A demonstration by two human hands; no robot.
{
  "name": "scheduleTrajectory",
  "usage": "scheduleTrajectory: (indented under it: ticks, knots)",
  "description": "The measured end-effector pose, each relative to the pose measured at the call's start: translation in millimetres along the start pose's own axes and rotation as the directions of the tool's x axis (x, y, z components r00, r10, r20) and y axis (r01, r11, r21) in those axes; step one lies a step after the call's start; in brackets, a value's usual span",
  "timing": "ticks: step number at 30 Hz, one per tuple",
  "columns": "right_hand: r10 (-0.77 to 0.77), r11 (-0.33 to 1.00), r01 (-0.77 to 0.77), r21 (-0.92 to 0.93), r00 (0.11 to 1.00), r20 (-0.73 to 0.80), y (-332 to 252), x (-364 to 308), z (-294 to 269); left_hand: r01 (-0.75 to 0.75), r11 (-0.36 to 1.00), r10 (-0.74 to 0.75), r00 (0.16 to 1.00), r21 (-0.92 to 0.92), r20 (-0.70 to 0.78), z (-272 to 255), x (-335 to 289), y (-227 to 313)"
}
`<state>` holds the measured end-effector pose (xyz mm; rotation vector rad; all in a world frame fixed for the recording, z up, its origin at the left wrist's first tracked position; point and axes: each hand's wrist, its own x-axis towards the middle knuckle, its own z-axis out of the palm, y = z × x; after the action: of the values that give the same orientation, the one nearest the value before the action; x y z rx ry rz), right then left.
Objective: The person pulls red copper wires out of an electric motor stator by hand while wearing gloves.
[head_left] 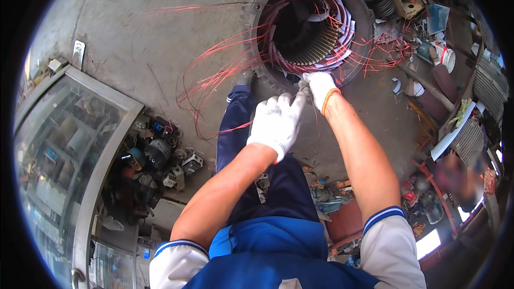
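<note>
A large motor stator (364,32) stands on the floor ahead of me, with red winding wires (214,83) trailing out to its left. White insulation paper pieces (342,53) stick up around the winding inside its ring. Both my hands wear white gloves and meet at the stator's near edge. My left hand (274,123) is closed, its greyed fingertips reaching up to the right hand's. My right hand (320,89), with an orange band at the wrist, pinches at the same spot. Whatever lies between the fingers is too small to make out.
A glass-fronted cabinet (115,93) stands at the left, with motor parts (158,152) heaped beside it. On the right lie scrap, a white bucket (444,58) and corrugated sheets (490,83). More loose red wires (388,59) spread right of the stator.
</note>
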<state>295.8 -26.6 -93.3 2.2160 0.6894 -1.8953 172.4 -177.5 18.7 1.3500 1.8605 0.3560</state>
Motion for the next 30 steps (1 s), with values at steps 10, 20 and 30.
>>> scheduleTrajectory:
  ticks: [10,20,30]
  knots:
    - [-0.073,0.921,0.025,0.388,0.991,0.108,32,-57,-7,-0.070,0.996,0.081,0.948,0.048,-0.308,41,-66,-7]
    - [-0.113,0.864,0.028,0.504,0.984,0.140,14,-96,-33,0.080,0.991,-0.090,0.992,0.106,0.089,17,-44,18]
    - [-0.126,0.891,0.085,0.445,0.990,0.063,-21,-88,-48,-0.122,0.927,0.022,0.961,0.354,0.274,-80,-240,-135]
